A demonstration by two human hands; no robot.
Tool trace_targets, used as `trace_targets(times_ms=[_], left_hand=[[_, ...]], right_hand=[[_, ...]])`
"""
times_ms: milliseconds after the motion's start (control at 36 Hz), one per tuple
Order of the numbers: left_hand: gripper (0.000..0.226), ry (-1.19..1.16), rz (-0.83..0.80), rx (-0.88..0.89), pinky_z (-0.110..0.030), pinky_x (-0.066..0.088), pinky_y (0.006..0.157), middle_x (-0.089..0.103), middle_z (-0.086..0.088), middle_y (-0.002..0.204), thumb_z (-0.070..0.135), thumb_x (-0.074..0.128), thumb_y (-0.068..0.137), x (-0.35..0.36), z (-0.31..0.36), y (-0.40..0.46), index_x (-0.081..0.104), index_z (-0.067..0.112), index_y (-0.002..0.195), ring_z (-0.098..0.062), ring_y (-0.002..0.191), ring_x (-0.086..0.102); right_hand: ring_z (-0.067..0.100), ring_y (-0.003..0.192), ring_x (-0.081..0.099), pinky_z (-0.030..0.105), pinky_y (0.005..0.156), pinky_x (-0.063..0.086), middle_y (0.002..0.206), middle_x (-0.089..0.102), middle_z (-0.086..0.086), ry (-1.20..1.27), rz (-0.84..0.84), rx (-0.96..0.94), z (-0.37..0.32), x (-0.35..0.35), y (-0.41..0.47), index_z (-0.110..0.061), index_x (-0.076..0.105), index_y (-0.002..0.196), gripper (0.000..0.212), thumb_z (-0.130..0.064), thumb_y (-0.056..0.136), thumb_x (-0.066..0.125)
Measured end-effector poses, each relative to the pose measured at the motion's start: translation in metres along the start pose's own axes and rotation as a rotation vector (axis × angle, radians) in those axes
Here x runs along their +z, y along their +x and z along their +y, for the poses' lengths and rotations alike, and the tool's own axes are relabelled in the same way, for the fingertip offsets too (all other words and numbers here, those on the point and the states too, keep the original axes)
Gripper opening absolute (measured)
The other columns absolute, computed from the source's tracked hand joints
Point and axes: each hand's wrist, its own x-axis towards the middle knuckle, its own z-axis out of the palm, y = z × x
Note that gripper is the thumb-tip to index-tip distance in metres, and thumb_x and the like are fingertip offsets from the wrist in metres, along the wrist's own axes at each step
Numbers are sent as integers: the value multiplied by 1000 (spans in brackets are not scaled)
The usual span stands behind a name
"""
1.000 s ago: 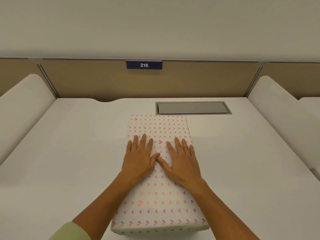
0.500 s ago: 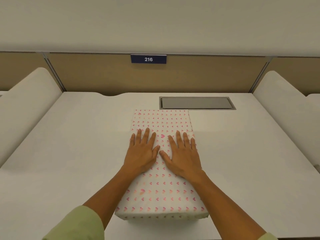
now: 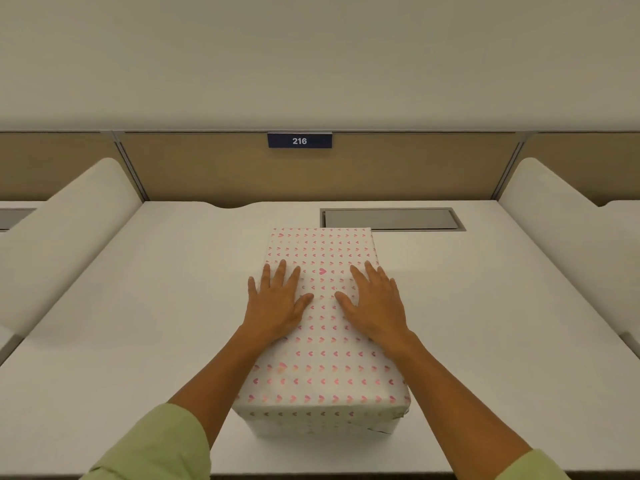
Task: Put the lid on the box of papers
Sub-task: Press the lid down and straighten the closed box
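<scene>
Hands have spread apart, left hand (image 3: pixel 277 304) and right hand (image 3: pixel 377 303) flat on lid (image 3: pixel 322 355).

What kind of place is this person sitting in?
Probably a library or study-hall carrel: a numbered sign reading 216 on the back panel, white side dividers, and a recessed cable hatch in the desk.

1 lid (image 3: pixel 323 341), 2 hands, 1 table (image 3: pixel 138 323), 1 "216" sign (image 3: pixel 299 140).
</scene>
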Motion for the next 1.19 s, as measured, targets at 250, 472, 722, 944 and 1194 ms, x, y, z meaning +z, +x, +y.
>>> trace_targets(times_ms=[250, 472, 722, 944, 1194], left_hand=[[98, -336, -31, -172, -53, 15, 119, -7, 0, 164, 80, 20, 75, -10, -18, -18, -3, 29, 155, -26, 151, -1], [104, -577, -19, -284, -50, 22, 116, -4, 2, 164, 78, 33, 73, -13, -8, -24, -8, 26, 153, -24, 150, 10], [107, -558, -79, -471, -48, 40, 106, 18, -5, 162, 75, 51, 78, -16, -6, -23, -3, 21, 154, -33, 141, 36], [101, -615, -145, -584, -36, 47, 89, 29, -8, 157, 75, 54, 78, -23, -3, -21, 20, 13, 150, -28, 134, 43], [83, -731, -103, -644, -21, 37, 54, 47, -6, 139, 67, 61, 79, -31, 0, -26, 37, 12, 137, -10, 82, 48]], right_hand=[[27, 153, 5, 50, 119, 19, 167, 0, -3, 145, 22, 83, 28, -5, -14, -34, 7, 156, 87, -74, 86, 40], [30, 152, 15, 52, 116, 26, 167, 1, 0, 413, -98, 166, 27, 1, -19, -31, 2, 157, 93, -70, 86, 47], [30, 149, 24, 52, 116, 32, 166, 12, 2, 575, -192, 179, 28, -1, -20, -29, -1, 156, 97, -66, 86, 55], [28, 142, 37, 48, 110, 39, 161, 26, 1, 653, -198, 158, 28, -3, -22, -30, 0, 156, 95, -58, 88, 60], [26, 139, 41, 48, 108, 43, 159, 31, -1, 751, -186, 126, 30, -12, -23, -30, 5, 155, 93, -53, 87, 65]])
